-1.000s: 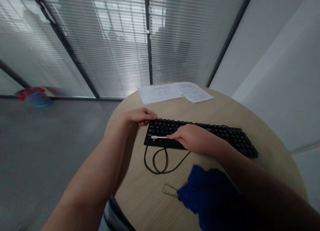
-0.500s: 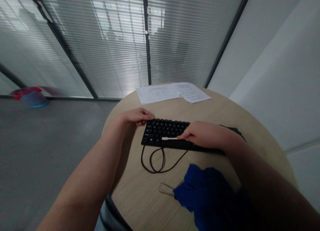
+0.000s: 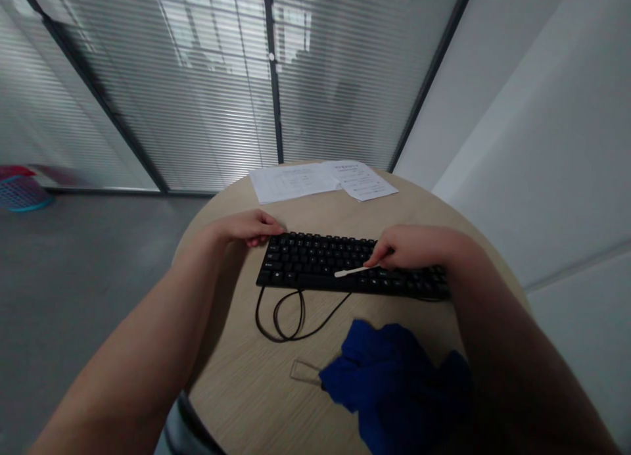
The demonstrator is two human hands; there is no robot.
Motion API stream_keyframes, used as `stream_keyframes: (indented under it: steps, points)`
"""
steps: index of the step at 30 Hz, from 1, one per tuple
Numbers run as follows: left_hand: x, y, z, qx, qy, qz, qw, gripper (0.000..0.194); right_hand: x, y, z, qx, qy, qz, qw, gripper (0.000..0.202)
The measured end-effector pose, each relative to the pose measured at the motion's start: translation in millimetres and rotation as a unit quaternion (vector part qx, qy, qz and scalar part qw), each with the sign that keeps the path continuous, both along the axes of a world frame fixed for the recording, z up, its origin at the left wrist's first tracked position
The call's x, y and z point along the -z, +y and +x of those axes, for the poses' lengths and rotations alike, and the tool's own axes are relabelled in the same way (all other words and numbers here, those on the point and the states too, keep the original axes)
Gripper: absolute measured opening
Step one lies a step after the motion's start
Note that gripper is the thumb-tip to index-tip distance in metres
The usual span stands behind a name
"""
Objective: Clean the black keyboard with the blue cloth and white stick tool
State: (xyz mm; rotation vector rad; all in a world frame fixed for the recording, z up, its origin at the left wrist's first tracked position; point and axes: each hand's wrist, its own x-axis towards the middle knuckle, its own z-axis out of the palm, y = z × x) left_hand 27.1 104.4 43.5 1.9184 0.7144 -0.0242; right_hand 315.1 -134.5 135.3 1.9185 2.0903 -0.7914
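Note:
A black keyboard [image 3: 315, 261] lies on the round wooden table [image 3: 276, 402], its cable [image 3: 288, 340] looped along the near edge. My left hand [image 3: 255, 227] has its fingers closed on the keyboard's far left corner. Over the right part of the keys is my right hand [image 3: 401, 246], pinching a thin white cotton swab [image 3: 351, 271]. The swab points left, and its tip is at the lower key rows near the space bar. I cannot tell whether the tip presses on a key. My right hand and forearm hide some keys.
A crumpled blue cloth [image 3: 394, 376] lies near the front, beside a thin rectangular loop [image 3: 304, 371]. Printed papers [image 3: 296, 182] rest at the table's far edge. Glass panels with blinds [image 3: 211, 113] stand behind; a blue and red basket [image 3: 22, 191] is on the floor at left.
The cotton swab has moved right along the keys with my right hand and is now slanted. My left hand stays at the keyboard's corner. The whole view has shifted, so everything appears further left.

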Motion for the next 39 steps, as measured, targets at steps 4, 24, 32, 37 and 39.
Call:
stream_keyframes:
  steps: [4,24,32,37,39]
  points:
    - [0.1,1,1,0.003,0.001,-0.003,1.0,0.041,1.8,1,2,0.004,0.004,0.004,1.0,0.039]
    - [12.6,18,2,0.036,-0.025,-0.024,0.999,0.038,20.0,-70,62,0.114,0.053,-0.022,0.992,0.044]
    - [16.6,21,3,0.035,-0.038,-0.032,0.998,0.036,24.3,-94,89,0.141,0.099,-0.031,0.985,0.048]
    - [13.7,18,3,0.032,-0.028,-0.028,0.999,0.037,20.4,-104,94,0.133,0.083,0.011,0.988,0.051]
    - [12.6,17,3,0.031,-0.028,-0.024,0.999,0.038,17.4,-105,93,0.125,0.082,0.036,0.988,0.053]
